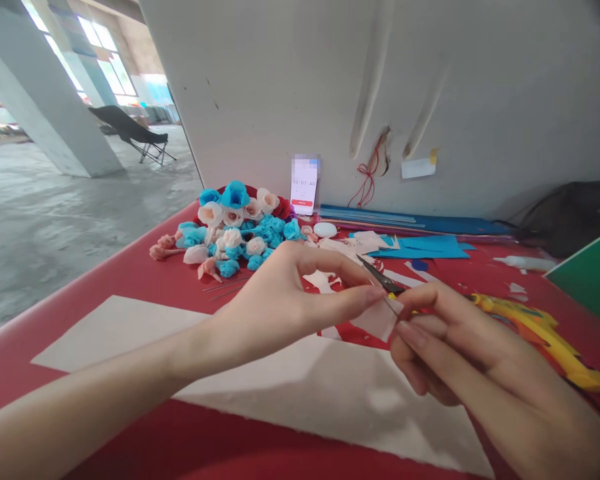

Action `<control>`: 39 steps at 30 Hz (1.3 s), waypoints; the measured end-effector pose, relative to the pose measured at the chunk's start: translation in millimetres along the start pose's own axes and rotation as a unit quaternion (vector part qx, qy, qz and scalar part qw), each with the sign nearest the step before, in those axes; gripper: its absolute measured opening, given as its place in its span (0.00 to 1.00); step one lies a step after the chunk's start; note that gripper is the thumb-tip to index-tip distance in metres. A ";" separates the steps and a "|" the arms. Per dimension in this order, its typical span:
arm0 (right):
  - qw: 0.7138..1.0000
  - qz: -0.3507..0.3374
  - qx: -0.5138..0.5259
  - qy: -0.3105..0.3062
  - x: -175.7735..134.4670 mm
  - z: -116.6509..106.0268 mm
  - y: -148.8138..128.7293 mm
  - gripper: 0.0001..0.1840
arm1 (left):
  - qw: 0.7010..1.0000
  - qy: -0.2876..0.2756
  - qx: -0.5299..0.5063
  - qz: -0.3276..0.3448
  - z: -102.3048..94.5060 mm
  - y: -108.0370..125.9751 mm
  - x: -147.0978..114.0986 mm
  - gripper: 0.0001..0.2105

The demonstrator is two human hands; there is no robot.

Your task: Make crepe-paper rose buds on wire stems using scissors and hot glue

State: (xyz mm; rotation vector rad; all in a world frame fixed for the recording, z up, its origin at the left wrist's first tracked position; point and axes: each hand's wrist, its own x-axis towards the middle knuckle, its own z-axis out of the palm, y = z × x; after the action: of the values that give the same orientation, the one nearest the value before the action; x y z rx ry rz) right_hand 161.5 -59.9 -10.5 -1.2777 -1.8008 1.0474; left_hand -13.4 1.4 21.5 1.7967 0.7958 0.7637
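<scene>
Our left hand [285, 290] pinches one end of a thin rod [393, 308]; our right hand [455, 343] closes on the other. Rod sits right of centre, a pale paper piece [375, 323] beside it, between the hands. Far left, we log paper flowers [231, 238]; right, a yellow glue gun [570, 357]; near, a pale sheet [280, 380].

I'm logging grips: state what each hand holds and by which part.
Left hand and right hand pinch a thin stick at either end of its visible stretch; whether they grip the small paper is unclear.
</scene>
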 end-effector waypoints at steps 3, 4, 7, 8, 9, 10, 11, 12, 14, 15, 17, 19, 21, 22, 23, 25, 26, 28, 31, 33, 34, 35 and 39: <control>1.000 0.008 0.007 -0.002 0.1 1.6 0.2 0.10 | 1.000 0.001 0.005 0.015 -0.5 -3.7 0.0 0.07; 1.000 0.011 0.010 -0.001 0.3 2.0 0.4 0.10 | 1.000 0.003 0.006 0.019 -0.7 -4.7 0.1 0.07; 1.000 0.013 0.013 0.000 0.1 2.3 1.3 0.09 | 1.000 0.008 0.011 0.026 -1.0 -6.4 0.8 0.07; 1.000 0.010 0.014 -0.001 -0.1 2.2 1.7 0.09 | 1.000 0.009 0.012 0.026 -1.0 -6.4 1.0 0.07; 1.000 0.010 0.012 -0.001 -0.5 1.9 2.1 0.09 | 1.000 0.009 0.014 0.022 -0.9 -6.4 1.1 0.07; 1.000 0.009 0.011 0.000 -0.9 1.6 2.4 0.09 | 1.000 0.008 0.015 0.018 -0.9 -6.3 1.2 0.07; 1.000 0.011 0.011 0.000 -1.3 1.3 2.7 0.09 | 1.000 0.006 0.017 0.016 -0.8 -6.3 1.2 0.08; 1.000 0.011 0.010 0.002 -1.6 1.0 2.9 0.09 | 1.000 0.006 0.018 0.014 -0.8 -6.4 1.1 0.08; 1.000 0.015 0.013 0.003 -2.0 0.6 2.9 0.09 | 1.000 0.009 0.020 0.018 -0.7 -7.1 1.2 0.07; 1.000 0.016 0.015 0.003 -2.0 0.6 2.7 0.09 | 0.999 0.011 0.021 0.022 -0.6 -7.6 1.2 0.07; 0.999 0.023 0.022 0.005 -1.6 0.7 2.3 0.09 | 0.999 0.016 0.024 0.020 -0.5 -8.4 1.5 0.07; 0.999 0.031 0.032 0.003 -0.8 1.0 2.3 0.09 | 0.999 0.016 0.024 0.017 -0.2 -9.0 1.6 0.07; 0.998 0.039 0.049 0.001 -0.3 1.2 2.7 0.09 | 1.000 0.013 0.019 0.017 0.1 -9.1 1.6 0.07; 0.997 0.043 0.062 -0.004 -0.2 1.3 2.9 0.09 | 1.000 0.013 0.017 0.019 0.2 -8.9 1.7 0.07; 0.996 0.046 0.076 -0.011 -0.3 1.3 3.1 0.09 | 1.000 0.012 0.016 0.018 0.2 -8.5 1.8 0.07; 0.992 0.061 0.108 -0.031 -0.6 1.3 3.0 0.10 | 1.000 0.009 0.017 0.008 -0.2 -7.2 2.2 0.07; 0.989 0.071 0.120 -0.042 -0.4 1.3 2.8 0.10 | 1.000 0.006 0.018 0.001 -0.5 -6.4 2.4 0.07; 0.984 0.100 0.143 -0.043 0.8 1.5 2.2 0.11 | 1.000 0.000 0.020 -0.012 -1.7 -4.8 2.5 0.07; 0.977 0.118 0.176 -0.018 4.7 1.4 1.4 0.14 | 1.000 0.009 0.019 -0.008 -4.5 -2.5 1.7 0.07; 0.978 0.103 0.181 -0.009 7.9 0.6 1.3 0.16 | 0.999 0.017 0.033 -0.012 -6.8 -0.2 0.9 0.07; 0.980 0.093 0.176 -0.002 9.7 0.0 1.4 0.15 | 0.999 0.021 0.043 -0.017 -7.9 1.3 0.5 0.07; 0.982 0.087 0.168 0.009 11.4 -0.7 1.6 0.13 | 0.998 0.025 0.053 -0.021 -9.0 2.8 0.3 0.07; 0.981 0.077 0.169 0.049 17.8 -3.0 3.5 0.12 | 0.997 0.033 0.065 -0.021 -11.4 7.3 0.7 0.07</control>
State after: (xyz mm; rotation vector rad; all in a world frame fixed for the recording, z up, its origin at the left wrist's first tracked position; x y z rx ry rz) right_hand 160.5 -41.5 -10.9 -1.2474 -1.3947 1.2878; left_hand -20.7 5.8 32.0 1.8714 0.9416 0.7615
